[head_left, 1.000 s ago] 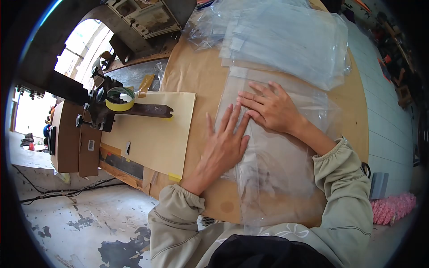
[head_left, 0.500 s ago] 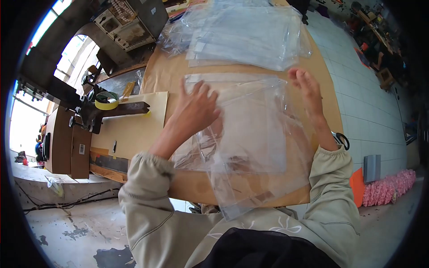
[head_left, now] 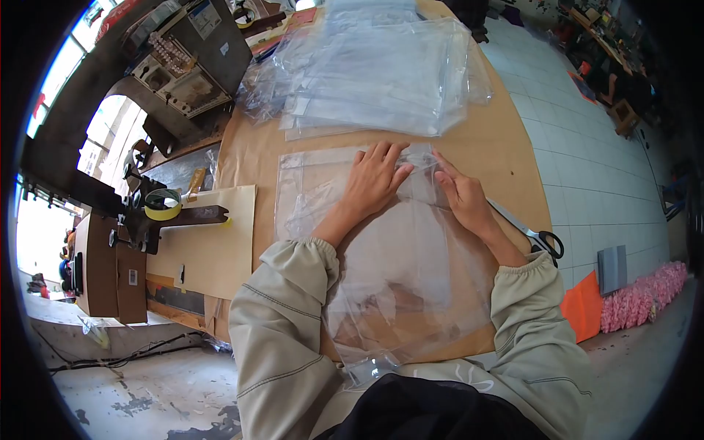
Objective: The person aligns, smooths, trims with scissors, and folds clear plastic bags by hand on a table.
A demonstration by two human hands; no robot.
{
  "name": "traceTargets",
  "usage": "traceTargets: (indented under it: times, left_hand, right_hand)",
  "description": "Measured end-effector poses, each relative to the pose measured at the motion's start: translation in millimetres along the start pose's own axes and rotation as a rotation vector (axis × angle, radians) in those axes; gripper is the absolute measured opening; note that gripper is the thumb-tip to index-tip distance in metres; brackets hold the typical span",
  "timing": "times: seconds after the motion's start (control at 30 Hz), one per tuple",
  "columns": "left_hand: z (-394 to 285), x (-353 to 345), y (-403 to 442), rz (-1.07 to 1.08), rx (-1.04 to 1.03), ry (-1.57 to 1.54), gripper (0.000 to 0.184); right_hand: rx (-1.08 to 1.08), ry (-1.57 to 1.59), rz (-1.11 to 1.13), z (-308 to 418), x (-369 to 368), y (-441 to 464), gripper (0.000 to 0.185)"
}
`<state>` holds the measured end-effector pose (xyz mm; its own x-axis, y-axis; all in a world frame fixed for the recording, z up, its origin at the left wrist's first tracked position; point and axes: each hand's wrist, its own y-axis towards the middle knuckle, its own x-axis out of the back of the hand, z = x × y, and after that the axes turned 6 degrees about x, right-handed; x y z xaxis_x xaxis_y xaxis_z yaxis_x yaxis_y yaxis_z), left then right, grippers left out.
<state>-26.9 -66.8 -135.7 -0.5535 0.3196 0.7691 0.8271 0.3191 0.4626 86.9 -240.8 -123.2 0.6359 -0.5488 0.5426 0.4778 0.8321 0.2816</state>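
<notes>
A clear plastic sheet or bag lies in front of me on brown paper, its near end reaching my body. It is layered, and I cannot make out every fold. My left hand rests palm down on its upper part, fingers stretched out. Beside it, my right hand is at the sheet's upper right corner, index finger and thumb extended and apart, touching the film. Beyond both hands lies a stack of clear plastic sheets.
Scissors lie by my right forearm at the table edge. A dark machine arm with a yellow tape roll stands left, over a cream board. A pink fluffy bundle and an orange sheet are on the right.
My left hand has moved right and come down flat on the plastic. My right hand has moved left and down to its upper corner. The view has shifted slightly, showing more of the scissors.
</notes>
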Motion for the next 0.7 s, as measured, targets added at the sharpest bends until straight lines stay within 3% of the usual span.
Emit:
traceTargets:
  times: [0.1, 0.3, 0.5, 0.7]
  left_hand:
    - [-1.3, 3.5, -0.4, 0.035, 0.023, 0.058, 0.040]
    - [0.5, -2.6, -1.3, -0.027, 0.054, 0.128, 0.038]
    - [0.0, -5.1, -1.6, -0.034, 0.091, 0.107, 0.033]
    - [-1.9, -3.6, 0.1, -0.034, 0.079, 0.128, 0.029]
  right_hand:
    - [0.155, -0.192, -0.111, -13.7, -8.6, -2.5, 0.042]
    - [0.134, -0.213, -0.156, -16.6, -5.2, -0.8, 0.035]
    - [0.047, 0.334, -0.073, -13.9, 0.2, 19.3, 0.032]
    - [0.173, -0.002, 0.016, -19.9, 3.3, 18.2, 0.034]
